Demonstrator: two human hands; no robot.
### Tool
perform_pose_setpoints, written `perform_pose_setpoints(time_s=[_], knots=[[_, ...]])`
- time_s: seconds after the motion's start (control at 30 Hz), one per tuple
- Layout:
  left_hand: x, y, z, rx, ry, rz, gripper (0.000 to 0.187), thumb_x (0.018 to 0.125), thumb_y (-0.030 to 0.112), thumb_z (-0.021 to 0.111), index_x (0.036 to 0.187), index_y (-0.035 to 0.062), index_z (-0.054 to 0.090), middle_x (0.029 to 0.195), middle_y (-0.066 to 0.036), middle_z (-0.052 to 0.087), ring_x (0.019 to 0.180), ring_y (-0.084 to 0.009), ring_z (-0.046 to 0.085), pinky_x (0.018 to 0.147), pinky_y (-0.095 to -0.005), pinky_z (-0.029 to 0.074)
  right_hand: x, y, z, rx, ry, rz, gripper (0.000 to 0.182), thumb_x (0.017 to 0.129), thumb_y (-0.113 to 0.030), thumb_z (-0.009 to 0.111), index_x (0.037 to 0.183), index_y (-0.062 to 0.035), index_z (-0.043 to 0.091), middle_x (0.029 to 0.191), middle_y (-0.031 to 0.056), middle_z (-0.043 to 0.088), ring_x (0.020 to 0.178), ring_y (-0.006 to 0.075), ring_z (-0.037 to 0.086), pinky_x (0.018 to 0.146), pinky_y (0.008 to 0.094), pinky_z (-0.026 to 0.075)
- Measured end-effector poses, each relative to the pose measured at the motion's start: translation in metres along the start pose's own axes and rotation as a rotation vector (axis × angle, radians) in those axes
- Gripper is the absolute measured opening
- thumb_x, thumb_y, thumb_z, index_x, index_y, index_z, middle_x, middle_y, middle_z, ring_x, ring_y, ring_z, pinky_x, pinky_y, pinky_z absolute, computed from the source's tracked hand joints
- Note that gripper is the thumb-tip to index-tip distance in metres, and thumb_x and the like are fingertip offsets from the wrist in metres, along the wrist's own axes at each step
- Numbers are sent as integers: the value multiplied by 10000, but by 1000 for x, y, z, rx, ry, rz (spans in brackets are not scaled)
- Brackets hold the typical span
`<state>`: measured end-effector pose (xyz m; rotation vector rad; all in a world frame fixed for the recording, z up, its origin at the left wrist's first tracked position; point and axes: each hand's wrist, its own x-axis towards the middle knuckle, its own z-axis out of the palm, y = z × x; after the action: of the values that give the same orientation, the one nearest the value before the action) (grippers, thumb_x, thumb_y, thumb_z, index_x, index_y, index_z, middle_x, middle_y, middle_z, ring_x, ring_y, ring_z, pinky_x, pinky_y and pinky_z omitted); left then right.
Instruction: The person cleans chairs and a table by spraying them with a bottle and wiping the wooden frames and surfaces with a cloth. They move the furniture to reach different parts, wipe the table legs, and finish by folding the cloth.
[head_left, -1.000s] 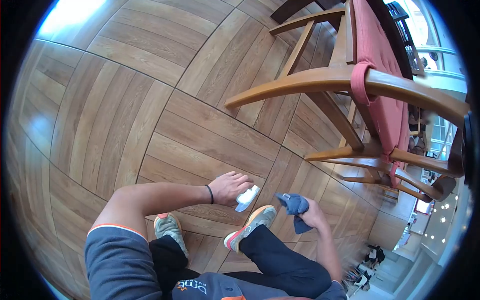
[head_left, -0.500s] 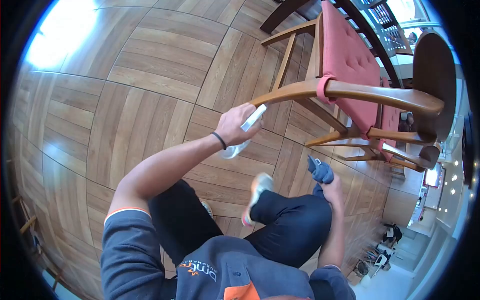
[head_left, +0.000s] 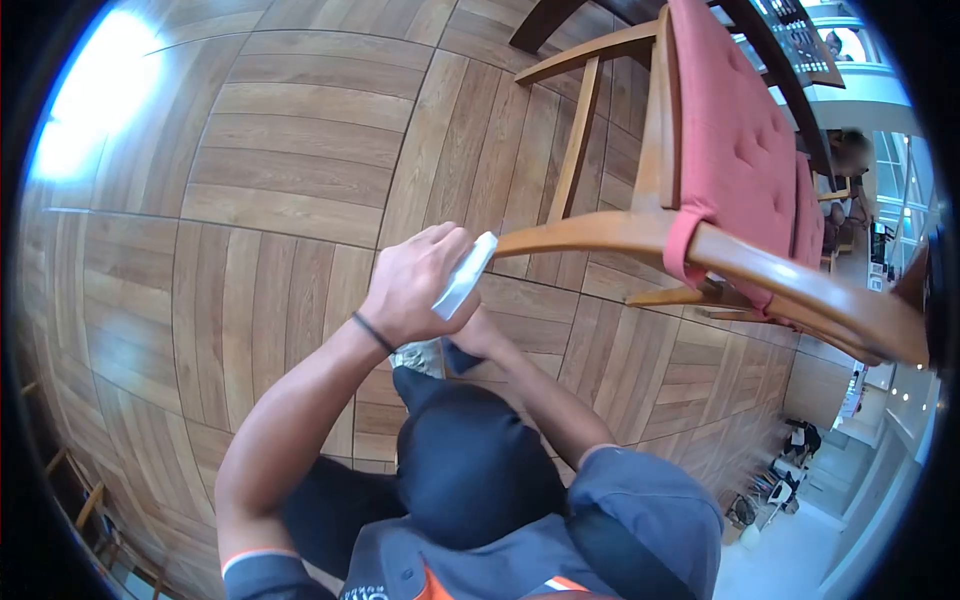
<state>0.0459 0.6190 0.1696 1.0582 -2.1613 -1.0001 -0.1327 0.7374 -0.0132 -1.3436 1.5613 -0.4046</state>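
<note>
My left hand point(head_left: 425, 275), with a dark band at the wrist, is closed around a spray bottle; its white trigger head point(head_left: 467, 275) shows above the fingers, and the hand hides the rest. Just beyond the sprayer is the end of a wooden chair's leg point(head_left: 560, 236). Partly behind my left hand, my right hand point(head_left: 482, 332) is low near my shoe. A dark blue cloth point(head_left: 460, 358) shows below its fingers, most of it covered. The chair has a pink tufted cushion point(head_left: 735, 130) tied on by a pink strap point(head_left: 686, 245).
Wood-patterned tiles point(head_left: 300, 130) cover the floor. More chairs with pink cushions stand in a row behind the near chair, beside a dark table point(head_left: 775, 60). A blurred person point(head_left: 850, 152) is at the far right. Another person point(head_left: 802, 440) is farther off at the lower right.
My right hand has swung left with the blue cloth, from beside my knee to below my left hand. My left hand has shifted left and slightly down. The near chair appears larger.
</note>
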Motion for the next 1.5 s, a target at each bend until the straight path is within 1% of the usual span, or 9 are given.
perform_pose_setpoints(time_s=[0.2,0.6,0.73,0.87,0.93,1.03,1.2,1.33,1.5], knots=[[63,-23,-37,-196,19,-34,218,649,73,648,809,20,510,753,-152,456,683,-370,511,590,-416,441,98,11,90,145,-177,213,429,729,-258,789,1105,-81,680,1026,187,719,998,365,682,850,443,531],[153,-90,-137,-87,-108,290,308,674,29,676,965,11,579,896,-153,557,831,-350,590,724,-396,498,248,-128,-24,234,-8,373,430,735,-277,795,1086,-58,675,1007,156,721,964,359,682,823,432,528],[138,-117,-186,49,-135,6,316,699,-50,638,1008,6,602,962,-131,574,859,-279,609,772,-358,495,247,-167,-97,620,477,-68,480,733,-224,772,1152,-34,635,1058,148,704,1026,361,660,868,459,504],[134,-161,-203,105,-193,-186,268,775,41,615,1037,-9,592,944,-95,539,856,-207,576,779,-303,467,193,-175,-144,-101,743,-333,610,671,-131,731,1253,-29,574,1159,162,665,1118,370,622,937,463,465],[137,-182,-191,135,-97,-191,206,764,49,669,957,11,606,913,-126,594,824,-267,629,753,-344,485,168,-178,-151,-312,760,-406,670,639,-102,712,1286,-32,551,1194,174,649,1140,372,613,950,459,454],[140,-213,-159,125,-56,-138,227,760,71,675,964,9,597,907,-140,586,830,-309,625,748,-374,490,133,-161,-136,-236,681,-350,709,609,-92,723,1293,-26,549,1229,177,633,1168,357,602,955,452,446],[178,-225,-111,208,-324,163,294,766,80,672,1038,0,593,951,-155,578,867,-353,605,772,-393,486,79,-175,-127,-24,696,-111,639,676,-53,713,1290,-6,542,1193,212,640,1060,369,651,890,457,495],[197,-229,-80,36,-333,287,276,758,75,666,1014,2,593,931,-157,570,847,-353,597,755,-402,486,84,-193,-160,-796,1089,-197,649,779,-250,764,1317,15,516,1189,236,625,1106,425,631,908,494,500],[194,-231,-69,-156,-290,316,268,759,76,661,1011,9,596,928,-149,567,836,-338,587,745,-392,476,140,-159,-156,-1039,1062,653,796,802,-342,765,1401,27,392,1306,281,532,1137,475,591,911,555,503]])
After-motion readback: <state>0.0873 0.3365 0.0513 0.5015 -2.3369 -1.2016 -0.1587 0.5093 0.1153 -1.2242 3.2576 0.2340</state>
